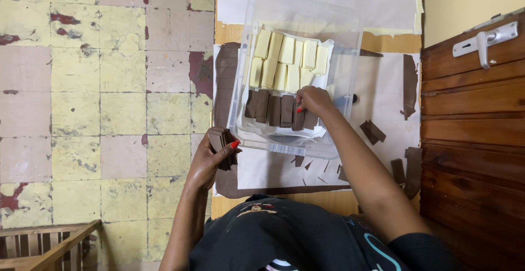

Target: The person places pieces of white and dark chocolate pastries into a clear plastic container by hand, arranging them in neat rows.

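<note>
A clear plastic tub point(350, 47) sits on a paper-covered board. Inside it lie a row of pale yellow slabs point(287, 60) and, nearer me, a row of brown slabs point(270, 108) standing on edge. My right hand point(313, 99) reaches into the tub and pinches a brown slab at the right end of that row. My left hand point(210, 159) is outside the tub's near left corner and grips a stack of brown slabs point(221, 140).
Loose brown pieces and scraps point(373, 131) lie on the white paper point(383, 85) right of the tub. A dark wooden door with a metal handle point(486, 41) stands at the right. Worn tiled floor point(98, 112) fills the left. A wooden frame point(49, 246) shows bottom left.
</note>
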